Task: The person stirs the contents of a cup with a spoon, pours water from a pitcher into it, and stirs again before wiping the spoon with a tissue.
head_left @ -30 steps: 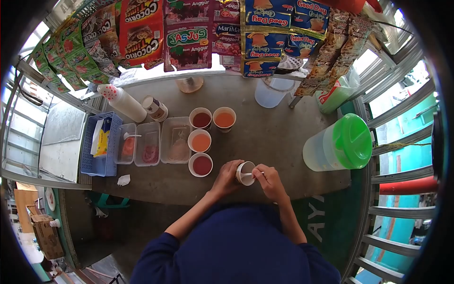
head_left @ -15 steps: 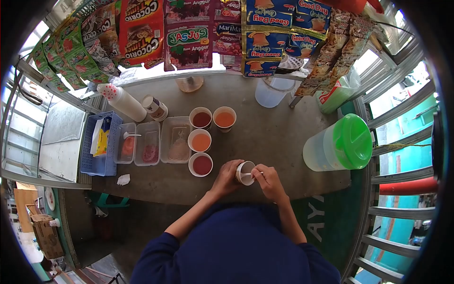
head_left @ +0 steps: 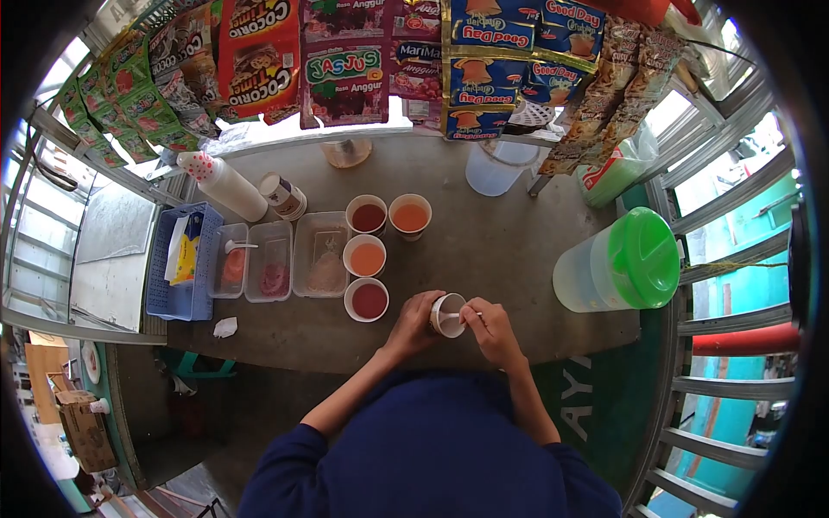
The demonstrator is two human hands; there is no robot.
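My left hand (head_left: 415,325) is wrapped round a paper cup (head_left: 448,302) near the table's front edge. The cup leans a little, its mouth facing up toward me. Pinched in my right hand (head_left: 492,333) is the handle of a white spoon (head_left: 452,316), whose other end is down inside the cup. What lies at the cup's bottom is hard to make out. Left of my hands stand paper cups of drink: a dark red one (head_left: 366,300), an orange one (head_left: 364,256), a brownish-red one (head_left: 368,215) and another orange one (head_left: 410,217).
Plastic tubs of powder (head_left: 321,276) line the left side beside a blue basket (head_left: 180,298). Behind them are a white bottle (head_left: 226,190) and stacked cups (head_left: 283,197). A green-lidded water jug (head_left: 596,272) stands right. Drink sachets (head_left: 345,82) hang overhead at the back.
The spoon and my right-hand fingers have shifted very slightly at the cup. Everything else looks the same.
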